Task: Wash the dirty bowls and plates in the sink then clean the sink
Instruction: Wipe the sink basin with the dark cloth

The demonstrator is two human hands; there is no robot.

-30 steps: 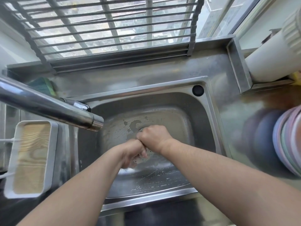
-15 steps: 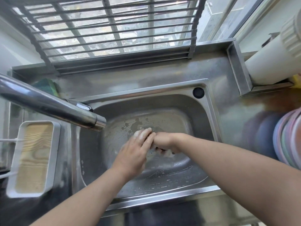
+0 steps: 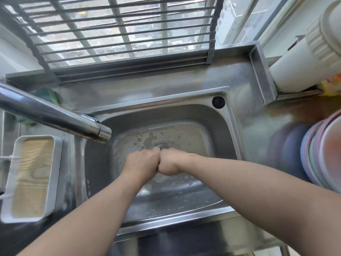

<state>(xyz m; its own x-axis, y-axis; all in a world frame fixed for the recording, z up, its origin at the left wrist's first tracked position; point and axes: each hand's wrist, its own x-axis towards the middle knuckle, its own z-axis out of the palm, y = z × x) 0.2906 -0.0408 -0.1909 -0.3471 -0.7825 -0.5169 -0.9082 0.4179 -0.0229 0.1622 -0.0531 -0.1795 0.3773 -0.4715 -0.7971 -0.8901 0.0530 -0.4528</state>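
The steel sink [image 3: 217, 130] is a rounded rectangular basin sunk in the middle of the bench [image 3: 245, 85], its floor dull and spotted with dark drops and pale suds around the drain [image 3: 162, 145]. Both hands hang inside the basin just in front of the drain, knuckles pressed together. The left hand [image 3: 142, 163] and right hand [image 3: 170, 163] are each clenched into a fist; whether anything sits inside them I cannot tell. A smooth chrome faucet [image 3: 55, 113] slants in from the left, its spout over the basin's left side. A round black plug [image 3: 218, 102] sits in the rim's far right corner. On the right of the bench a stack of pastel plates [image 3: 317, 154] stands on edge, well apart from the hands. To the left lies a white rectangular tray [image 3: 57, 163] with a wood-grain inner face. A green cloth [image 3: 47, 96] sits behind the faucet, and a ribbed white cylinder [image 3: 304, 61] lies at the far right.
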